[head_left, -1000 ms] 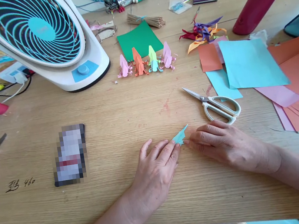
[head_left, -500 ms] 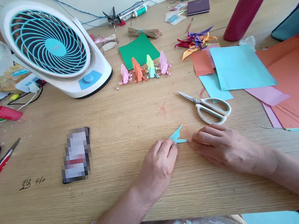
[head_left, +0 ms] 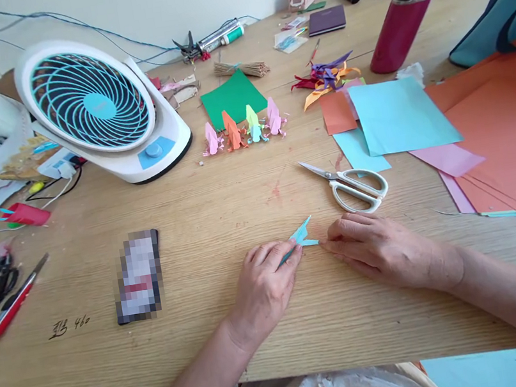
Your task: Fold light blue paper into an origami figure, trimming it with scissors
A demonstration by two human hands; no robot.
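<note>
A small folded piece of light-blue paper is held just above the table, one pointed end up and a thin strip sticking out to the right. My left hand pinches its left part between thumb and fingers. At the tip of the thin strip, my right hand has its fingertips closed together on the paper. White-handled scissors lie just beyond my right hand, blades pointing to the upper left. Several folded paper figures in pink, orange and green-blue stand in a row farther back.
A white fan stands at the back left, with a phone in front of it. On the right lie blue paper sheets and orange paper. A red flask stands behind them; a red-handled knife is far left.
The view has shifted slightly, moving the table things in the picture. My left fingers have drawn back a little, showing more of the blue paper; both hands keep their hold.
</note>
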